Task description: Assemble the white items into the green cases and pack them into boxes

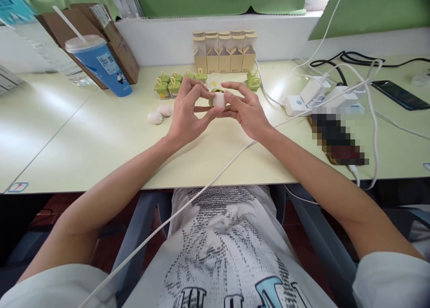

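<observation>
Head view: left hand [188, 115] and right hand [250, 113] meet above the desk [101, 160], a white piece [219, 100] between them. Left fingers curl in, thumb pressed low on the piece; right thumb pinches its opposite side, right index bent and raised. Lower fingertips run behind the piece; which of them touch it, cannot tell. Green part [211, 102] shows along its left edge, half covered by fingers; whether joined, unclear. Two white lumps [155, 118] lie just left of the left hand. Green jars [163, 91] stand beyond, some partly behind that hand; count uncertain. Pale item [214, 80] past the hands, hard to make out. Boxes [218, 57] upright by the wall [161, 43]. Bottle [47, 43] cut off, upper left. Phone [339, 140], right, masked by pixel blocks.
</observation>
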Demonstrator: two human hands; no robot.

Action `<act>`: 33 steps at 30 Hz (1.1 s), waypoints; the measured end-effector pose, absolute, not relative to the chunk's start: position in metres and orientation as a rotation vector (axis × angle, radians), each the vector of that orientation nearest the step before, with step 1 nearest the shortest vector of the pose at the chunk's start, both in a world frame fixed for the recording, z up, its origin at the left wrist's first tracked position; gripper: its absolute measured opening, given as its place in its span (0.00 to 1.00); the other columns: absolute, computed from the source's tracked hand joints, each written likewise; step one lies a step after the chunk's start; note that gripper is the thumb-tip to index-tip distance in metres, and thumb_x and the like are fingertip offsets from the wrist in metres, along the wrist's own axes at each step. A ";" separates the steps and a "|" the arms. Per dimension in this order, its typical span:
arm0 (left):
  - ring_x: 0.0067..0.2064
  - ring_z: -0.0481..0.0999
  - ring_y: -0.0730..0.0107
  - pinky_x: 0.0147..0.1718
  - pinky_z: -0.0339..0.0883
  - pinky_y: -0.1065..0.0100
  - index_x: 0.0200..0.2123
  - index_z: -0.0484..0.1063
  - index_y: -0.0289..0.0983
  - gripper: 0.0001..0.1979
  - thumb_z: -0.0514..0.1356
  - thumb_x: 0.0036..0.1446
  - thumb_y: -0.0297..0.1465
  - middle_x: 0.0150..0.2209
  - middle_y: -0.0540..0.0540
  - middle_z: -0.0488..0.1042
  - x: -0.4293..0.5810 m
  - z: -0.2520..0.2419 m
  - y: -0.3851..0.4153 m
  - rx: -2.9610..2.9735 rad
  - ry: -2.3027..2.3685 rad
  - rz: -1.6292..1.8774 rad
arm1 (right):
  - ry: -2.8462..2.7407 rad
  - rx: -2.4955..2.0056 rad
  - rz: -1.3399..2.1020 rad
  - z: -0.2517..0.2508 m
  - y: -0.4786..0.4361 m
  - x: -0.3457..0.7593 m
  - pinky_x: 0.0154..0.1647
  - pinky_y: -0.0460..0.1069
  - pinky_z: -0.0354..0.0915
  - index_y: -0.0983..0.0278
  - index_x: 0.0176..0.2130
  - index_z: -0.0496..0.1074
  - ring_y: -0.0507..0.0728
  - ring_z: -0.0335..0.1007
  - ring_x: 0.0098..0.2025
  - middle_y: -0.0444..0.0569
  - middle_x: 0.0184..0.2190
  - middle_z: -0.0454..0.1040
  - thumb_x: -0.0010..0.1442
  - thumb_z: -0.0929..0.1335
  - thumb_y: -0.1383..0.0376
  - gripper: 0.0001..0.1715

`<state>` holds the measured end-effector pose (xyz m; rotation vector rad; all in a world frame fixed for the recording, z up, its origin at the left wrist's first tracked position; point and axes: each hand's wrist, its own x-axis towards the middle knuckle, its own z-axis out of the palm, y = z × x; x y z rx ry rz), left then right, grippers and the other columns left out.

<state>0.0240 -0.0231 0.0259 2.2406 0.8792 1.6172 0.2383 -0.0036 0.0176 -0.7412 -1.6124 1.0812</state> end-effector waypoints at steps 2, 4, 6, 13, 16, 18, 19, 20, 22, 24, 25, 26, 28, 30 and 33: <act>0.46 0.83 0.66 0.34 0.86 0.67 0.48 0.80 0.43 0.22 0.74 0.66 0.54 0.55 0.41 0.73 0.023 0.025 -0.023 2.254 0.860 1.590 | -1.612 -0.777 1.027 0.020 -0.002 0.243 0.51 0.58 0.87 0.51 0.57 0.75 0.61 0.85 0.48 0.48 0.45 0.85 0.63 0.73 0.26 0.41; 0.39 0.82 0.71 0.34 0.85 0.67 0.53 0.80 0.45 0.24 0.76 0.63 0.52 0.57 0.42 0.74 0.025 0.023 -0.023 2.225 0.863 1.540 | -1.663 -0.795 0.967 0.024 -0.004 0.246 0.49 0.56 0.85 0.52 0.52 0.75 0.60 0.84 0.48 0.47 0.43 0.83 0.63 0.73 0.25 0.39; 0.39 0.83 0.70 0.35 0.86 0.66 0.56 0.80 0.46 0.28 0.79 0.60 0.51 0.58 0.42 0.76 0.028 0.021 -0.024 2.183 0.856 1.487 | -1.739 -0.772 0.912 0.029 -0.009 0.248 0.46 0.55 0.84 0.53 0.47 0.76 0.59 0.81 0.46 0.47 0.41 0.82 0.64 0.72 0.25 0.38; 0.53 0.86 0.59 0.48 0.90 0.58 0.54 0.79 0.46 0.26 0.80 0.59 0.49 0.59 0.41 0.80 0.027 0.024 -0.029 2.049 0.736 1.460 | -1.934 -0.692 0.698 0.036 -0.020 0.251 0.40 0.51 0.83 0.53 0.56 0.80 0.59 0.81 0.50 0.49 0.56 0.79 0.64 0.76 0.30 0.38; 0.52 0.87 0.58 0.49 0.90 0.54 0.54 0.78 0.47 0.24 0.77 0.62 0.50 0.57 0.42 0.81 0.024 0.025 -0.028 1.997 0.682 1.447 | -1.992 -0.683 0.525 0.033 -0.018 0.254 0.38 0.49 0.83 0.55 0.59 0.80 0.61 0.80 0.54 0.52 0.56 0.78 0.69 0.75 0.34 0.35; 0.48 0.88 0.60 0.47 0.90 0.54 0.54 0.77 0.47 0.25 0.76 0.63 0.53 0.54 0.43 0.82 0.022 0.024 -0.025 1.941 0.695 1.459 | -2.042 -0.642 0.405 0.030 -0.014 0.255 0.40 0.49 0.84 0.56 0.61 0.80 0.62 0.79 0.56 0.53 0.57 0.77 0.72 0.73 0.36 0.33; 0.45 0.88 0.62 0.47 0.91 0.55 0.54 0.77 0.47 0.26 0.75 0.62 0.54 0.53 0.44 0.83 0.022 0.023 -0.024 1.915 0.711 1.464 | -2.067 -0.618 0.350 0.027 -0.012 0.255 0.41 0.49 0.85 0.56 0.62 0.79 0.62 0.78 0.57 0.54 0.58 0.77 0.74 0.72 0.37 0.33; 0.44 0.88 0.63 0.46 0.90 0.55 0.54 0.77 0.46 0.27 0.75 0.62 0.55 0.52 0.44 0.83 0.021 0.023 -0.023 1.897 0.726 1.465 | -2.090 -0.596 0.299 0.025 -0.010 0.255 0.43 0.50 0.85 0.56 0.63 0.79 0.62 0.78 0.58 0.54 0.59 0.76 0.76 0.71 0.38 0.32; 0.42 0.88 0.63 0.45 0.90 0.56 0.52 0.78 0.45 0.26 0.76 0.61 0.55 0.50 0.44 0.83 0.019 0.023 -0.021 1.879 0.742 1.456 | -2.127 -0.560 0.204 0.021 -0.007 0.255 0.46 0.52 0.85 0.56 0.66 0.78 0.61 0.79 0.58 0.53 0.61 0.74 0.78 0.69 0.39 0.32; 0.42 0.88 0.62 0.43 0.90 0.56 0.51 0.79 0.44 0.24 0.76 0.61 0.52 0.49 0.44 0.84 0.018 0.024 -0.020 1.874 0.751 1.437 | -2.141 -0.539 0.127 0.019 -0.005 0.255 0.46 0.53 0.86 0.56 0.66 0.77 0.61 0.81 0.56 0.53 0.61 0.74 0.79 0.68 0.41 0.30; 0.42 0.88 0.61 0.43 0.90 0.56 0.50 0.78 0.44 0.23 0.76 0.62 0.51 0.49 0.44 0.84 0.018 0.025 -0.020 1.874 0.751 1.427 | -2.142 -0.531 0.095 0.019 -0.005 0.255 0.46 0.54 0.86 0.56 0.66 0.77 0.60 0.81 0.55 0.53 0.61 0.73 0.79 0.68 0.41 0.30; 0.42 0.88 0.61 0.42 0.90 0.57 0.50 0.78 0.44 0.22 0.75 0.61 0.50 0.50 0.44 0.84 0.018 0.025 -0.020 1.873 0.742 1.422 | -2.142 -0.524 0.069 0.019 -0.006 0.254 0.46 0.55 0.86 0.56 0.65 0.78 0.60 0.82 0.54 0.53 0.61 0.73 0.79 0.69 0.42 0.29; 0.42 0.89 0.61 0.42 0.89 0.56 0.50 0.77 0.43 0.21 0.74 0.62 0.47 0.53 0.43 0.83 0.019 0.027 -0.022 1.875 0.711 1.415 | -2.141 -0.513 0.036 0.021 -0.008 0.254 0.48 0.57 0.86 0.57 0.62 0.79 0.61 0.82 0.53 0.53 0.61 0.74 0.79 0.69 0.42 0.27; 0.42 0.89 0.60 0.41 0.88 0.55 0.50 0.76 0.42 0.18 0.73 0.63 0.44 0.53 0.43 0.82 0.020 0.029 -0.024 1.887 0.699 1.414 | -2.142 -0.508 0.022 0.024 -0.011 0.253 0.51 0.60 0.86 0.58 0.61 0.80 0.61 0.83 0.53 0.54 0.61 0.75 0.79 0.70 0.43 0.26; 0.43 0.89 0.61 0.41 0.87 0.57 0.48 0.75 0.42 0.15 0.73 0.62 0.37 0.52 0.45 0.81 0.021 0.032 -0.027 1.923 0.755 1.395 | -2.161 -0.509 0.013 0.024 -0.013 0.251 0.54 0.62 0.85 0.58 0.61 0.80 0.62 0.83 0.53 0.55 0.61 0.75 0.80 0.69 0.44 0.26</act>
